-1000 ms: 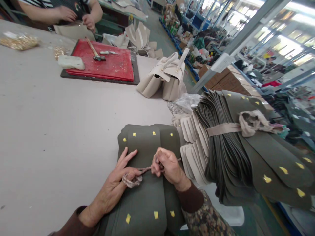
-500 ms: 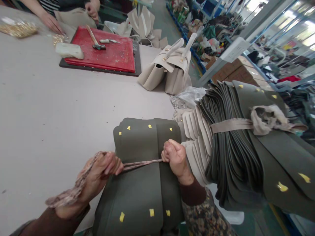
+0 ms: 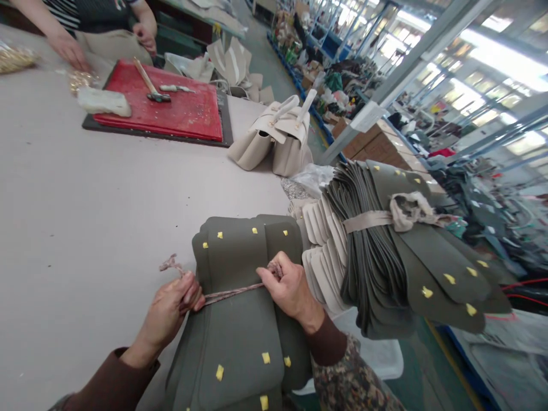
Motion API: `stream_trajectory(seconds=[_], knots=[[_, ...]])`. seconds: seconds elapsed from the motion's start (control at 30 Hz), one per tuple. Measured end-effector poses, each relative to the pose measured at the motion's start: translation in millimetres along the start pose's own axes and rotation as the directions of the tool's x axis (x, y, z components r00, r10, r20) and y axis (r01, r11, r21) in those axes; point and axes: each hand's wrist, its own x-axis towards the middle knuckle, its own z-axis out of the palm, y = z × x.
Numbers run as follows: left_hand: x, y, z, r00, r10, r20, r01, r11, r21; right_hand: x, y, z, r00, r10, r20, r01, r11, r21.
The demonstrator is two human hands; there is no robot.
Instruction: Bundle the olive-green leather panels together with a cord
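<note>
A stack of dark green leather-like panels (image 3: 235, 331) with small yellow tabs lies at the table's near edge. Across its top runs a thin pinkish cloth strip (image 3: 233, 293), stretched between my hands. My left hand (image 3: 169, 305) is closed on the strip at the stack's left side, its loose end sticking up past the fingers. Over the right part of the stack, my right hand (image 3: 291, 288) is closed on the other end, a bunched bit showing at the fingers. Whether the strip passes underneath is hidden.
To the right lies a tied bundle of dark green panels (image 3: 368, 257) beside pale beige pieces (image 3: 323, 225). Beige handbags (image 3: 269, 140) stand farther back. A hammer (image 3: 149, 83) rests on a red board (image 3: 171, 117). Across the table, a person's hand (image 3: 71, 51) touches a small bag.
My right hand has turned and shifted slightly left along the stack. The strip's tail, earlier draped over my left wrist, now stands up beyond that hand. The view has tilted up.
</note>
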Motion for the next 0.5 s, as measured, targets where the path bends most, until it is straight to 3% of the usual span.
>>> stream_trajectory(seconds=[0.13, 0.27, 0.4, 0.5], knots=[[2.6, 2.0, -0.3, 1.0, -0.022, 0.021, 0.021, 1.0, 0.01, -5.9, -2.2, -0.5, 1.0, 0.003, 0.015, -0.002, 0.997, -0.071], [4.2, 2.7, -0.3, 0.999, -0.033, 0.026, 0.033, 0.999, 0.017, -10.5, -4.2, -4.9, 0.992, -0.024, 0.122, 0.05, 0.976, -0.214], [0.8, -6.8, -5.4, 1.0, -0.008, 0.011, 0.007, 0.996, 0.088, -20.5, -6.2, -12.1, 0.97, 0.062, 0.236, 0.084, 0.822, -0.563], [9.2, -11.4, -12.6, 0.997, -0.075, -0.031, 0.08, 0.982, 0.17, -20.0, 6.3, -14.4, 0.938, 0.156, 0.311, 0.076, 0.78, -0.621]])
